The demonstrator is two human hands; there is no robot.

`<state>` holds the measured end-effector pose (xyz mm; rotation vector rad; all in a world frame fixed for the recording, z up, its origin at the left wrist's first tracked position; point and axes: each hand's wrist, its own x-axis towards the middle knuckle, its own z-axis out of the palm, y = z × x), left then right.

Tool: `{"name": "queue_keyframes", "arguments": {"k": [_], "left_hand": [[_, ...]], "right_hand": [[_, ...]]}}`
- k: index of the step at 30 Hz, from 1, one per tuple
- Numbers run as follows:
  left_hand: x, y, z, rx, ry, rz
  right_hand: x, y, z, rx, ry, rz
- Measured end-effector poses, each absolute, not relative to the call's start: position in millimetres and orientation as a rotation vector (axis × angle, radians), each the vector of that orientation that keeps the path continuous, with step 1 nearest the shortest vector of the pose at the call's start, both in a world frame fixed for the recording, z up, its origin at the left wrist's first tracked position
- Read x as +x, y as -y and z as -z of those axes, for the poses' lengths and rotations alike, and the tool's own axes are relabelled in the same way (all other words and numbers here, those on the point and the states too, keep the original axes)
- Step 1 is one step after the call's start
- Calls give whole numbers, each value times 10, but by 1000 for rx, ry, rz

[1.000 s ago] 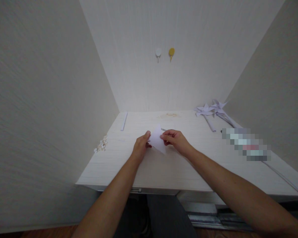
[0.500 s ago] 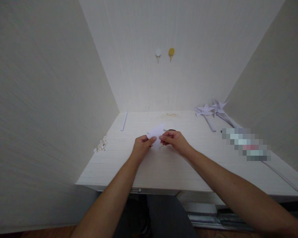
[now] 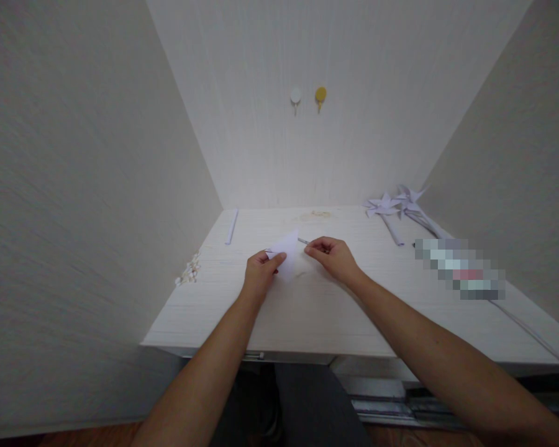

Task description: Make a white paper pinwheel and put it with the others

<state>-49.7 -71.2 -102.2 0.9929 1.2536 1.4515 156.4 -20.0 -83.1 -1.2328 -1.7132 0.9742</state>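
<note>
My left hand is closed on a white sheet of paper, pinching its left part between thumb and fingers. The paper is held above the table, with its upper corner pointing away from me. To its right, clear of the paper, is my right hand, thumb and fingertips drawn together. What sits between those fingertips, if anything, is too small to make out. A thin grey metal tip shows just beyond the right fingers; the rest of that tool is hidden behind the hand.
Paper pinwheels on rolled sticks lie at the back right. A rolled paper stick lies back left, above small white-headed pieces. A blurred-out object with a white cable is at right. Two hooks are on the wall.
My right hand has come off the paper and shifted slightly right. My left hand has moved a little left with the paper. The grey tip is now less covered by the paper.
</note>
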Motion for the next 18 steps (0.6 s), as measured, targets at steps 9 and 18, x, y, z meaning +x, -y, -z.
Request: {"name": "queue_keyframes", "arguments": {"k": [9, 18], "left_hand": [[-486, 666, 988, 1045, -1293, -1449], [-377, 110, 484, 1082, -1127, -1553]], "right_hand": [[1890, -56, 791, -1643, 1951, -600], [2118, -360, 611, -1617, 2063, -995]]}}
